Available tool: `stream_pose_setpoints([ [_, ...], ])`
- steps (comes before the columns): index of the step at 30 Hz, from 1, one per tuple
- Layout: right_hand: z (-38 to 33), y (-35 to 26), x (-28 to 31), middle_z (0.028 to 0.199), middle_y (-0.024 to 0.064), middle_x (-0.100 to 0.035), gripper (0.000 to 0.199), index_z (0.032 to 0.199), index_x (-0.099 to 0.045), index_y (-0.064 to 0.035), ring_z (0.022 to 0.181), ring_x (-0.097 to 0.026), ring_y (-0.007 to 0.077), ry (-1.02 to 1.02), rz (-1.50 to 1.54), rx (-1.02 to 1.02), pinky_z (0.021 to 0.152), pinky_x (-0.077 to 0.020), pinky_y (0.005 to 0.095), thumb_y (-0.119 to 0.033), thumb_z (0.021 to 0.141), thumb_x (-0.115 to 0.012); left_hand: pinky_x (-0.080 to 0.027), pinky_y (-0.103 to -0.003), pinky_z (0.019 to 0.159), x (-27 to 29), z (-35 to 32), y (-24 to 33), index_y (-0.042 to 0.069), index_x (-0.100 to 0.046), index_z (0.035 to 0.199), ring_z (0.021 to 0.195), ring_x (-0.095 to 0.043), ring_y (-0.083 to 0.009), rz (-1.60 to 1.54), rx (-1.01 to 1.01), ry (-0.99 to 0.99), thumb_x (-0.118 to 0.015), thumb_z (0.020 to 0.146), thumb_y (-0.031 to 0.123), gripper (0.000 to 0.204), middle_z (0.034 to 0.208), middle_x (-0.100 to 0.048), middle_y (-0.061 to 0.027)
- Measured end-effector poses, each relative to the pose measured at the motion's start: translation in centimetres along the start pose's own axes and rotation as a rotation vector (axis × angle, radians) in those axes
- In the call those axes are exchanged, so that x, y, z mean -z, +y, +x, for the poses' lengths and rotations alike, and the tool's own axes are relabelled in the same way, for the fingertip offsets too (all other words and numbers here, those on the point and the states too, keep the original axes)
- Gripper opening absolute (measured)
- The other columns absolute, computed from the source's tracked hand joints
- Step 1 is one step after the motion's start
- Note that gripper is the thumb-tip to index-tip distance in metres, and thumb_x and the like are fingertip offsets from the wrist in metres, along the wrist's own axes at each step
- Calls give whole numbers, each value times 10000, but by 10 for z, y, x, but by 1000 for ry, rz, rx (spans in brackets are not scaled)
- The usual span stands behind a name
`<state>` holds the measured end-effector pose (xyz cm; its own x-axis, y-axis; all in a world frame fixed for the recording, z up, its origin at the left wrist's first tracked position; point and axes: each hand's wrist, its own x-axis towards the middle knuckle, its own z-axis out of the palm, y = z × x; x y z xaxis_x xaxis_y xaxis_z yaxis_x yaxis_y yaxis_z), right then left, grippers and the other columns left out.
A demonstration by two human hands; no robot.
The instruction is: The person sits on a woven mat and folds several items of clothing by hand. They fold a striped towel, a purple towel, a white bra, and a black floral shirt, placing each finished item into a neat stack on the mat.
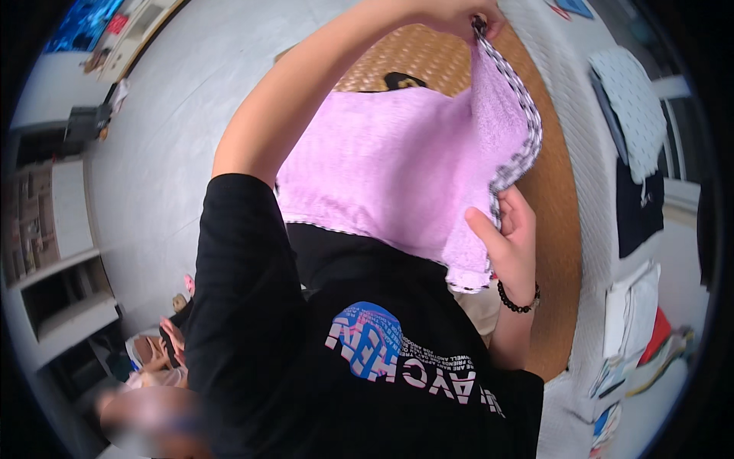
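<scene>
A pink-purple towel (pixel 382 164) with a black-and-white checked border spreads in front of me, its right side lifted and folded upward. At the top, my left hand (pixel 470 17) is closed on a corner of the towel, my left arm crossing above it. Lower on the right, my right hand (pixel 508 237), with a dark beaded bracelet (pixel 520 307) at the wrist, pinches the same checked edge, thumb on the front face. A small black item with gold marks (pixel 404 81) shows just beyond the towel's far edge, partly covered.
Beneath the towel lies a tan woven surface (pixel 428 55) with a brown wooden border (pixel 558 252). A white quilted surface (pixel 585 199) runs along the right, with a light patterned cloth (pixel 627 107) and folded clothes (pixel 631 314). Another person (pixel 153 375) sits at lower left.
</scene>
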<state>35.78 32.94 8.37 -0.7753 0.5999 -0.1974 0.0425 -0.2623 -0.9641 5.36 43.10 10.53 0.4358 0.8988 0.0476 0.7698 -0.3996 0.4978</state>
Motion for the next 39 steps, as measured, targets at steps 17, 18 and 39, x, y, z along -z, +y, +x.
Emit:
stream_pose_setpoints([
  [17, 128, 171, -287, 753, 236, -634, 256, 918, -573, 48, 750, -642, 400, -467, -507, -146, 703, -505, 453, -156, 776, -633, -499, -364, 884, -129, -337, -189, 70, -588, 1126, 1017, -607, -279, -187, 712, 409, -502, 758, -95, 412, 1098, -626, -136],
  [18, 131, 179, -290, 852, 163, -676, 278, 992, -601, 36, 794, -664, 331, -617, -471, -169, 740, -531, 369, -159, 803, -661, -497, -369, 882, -146, -347, -191, 73, -569, 1169, 1031, -605, -296, -79, 794, 510, -503, 769, -83, 435, 1114, -622, -149],
  [39, 48, 122, -82, 1096, 106, -646, 422, 1192, -551, 53, 949, -608, 168, -5, -286, -252, 859, -468, 300, -174, 860, -675, -361, -249, 587, -242, -405, 47, 47, -546, 718, 676, -423, -53, -1017, 1283, 916, -743, 780, 285, 315, 708, -462, 48],
])
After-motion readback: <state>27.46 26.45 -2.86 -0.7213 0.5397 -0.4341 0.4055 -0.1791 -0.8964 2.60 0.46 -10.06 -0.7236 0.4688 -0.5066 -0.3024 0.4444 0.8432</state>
